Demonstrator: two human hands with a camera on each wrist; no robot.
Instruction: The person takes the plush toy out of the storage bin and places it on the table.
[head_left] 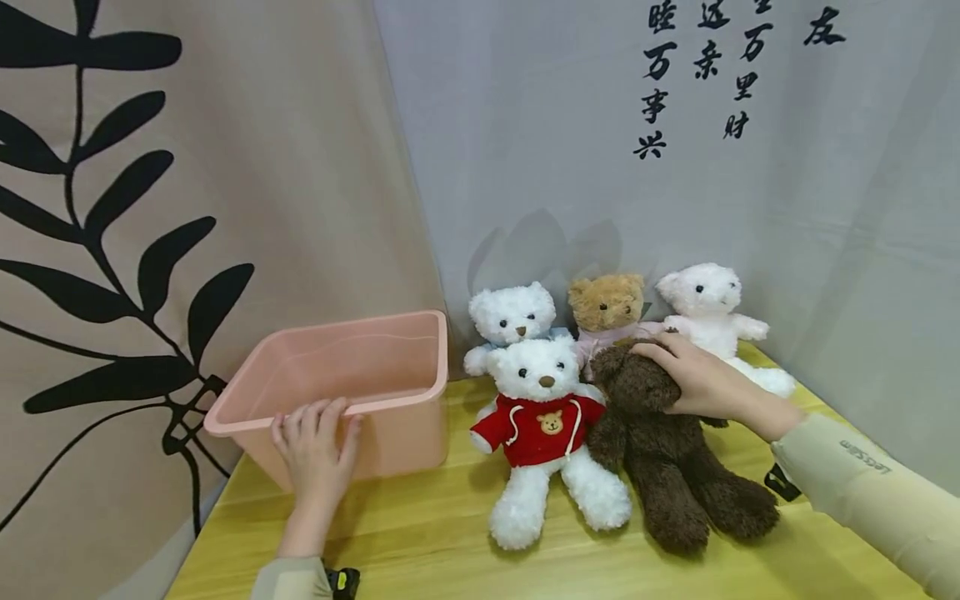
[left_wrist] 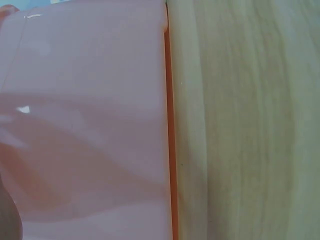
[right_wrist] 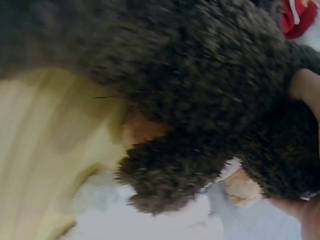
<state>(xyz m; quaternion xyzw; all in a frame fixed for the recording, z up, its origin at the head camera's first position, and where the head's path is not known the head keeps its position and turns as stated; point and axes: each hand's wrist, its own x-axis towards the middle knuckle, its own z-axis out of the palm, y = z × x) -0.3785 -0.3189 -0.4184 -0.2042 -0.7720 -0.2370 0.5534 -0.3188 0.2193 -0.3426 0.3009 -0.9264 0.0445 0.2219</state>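
Your right hand curls its grip over the head of the dark brown bear, which lies on the bench just right of the red-shirted white bear. Your left hand rests with straight fingers on the near rim of the pink bin, at the left.

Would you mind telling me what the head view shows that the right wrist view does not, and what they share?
Only the head view shows the left hand resting on the pink bin, the white bears and the wall hangings. Only the right wrist view shows the dark brown bear close up, its fur blurred. Both show the right hand gripping that bear, the red-shirted bear and the wooden table.
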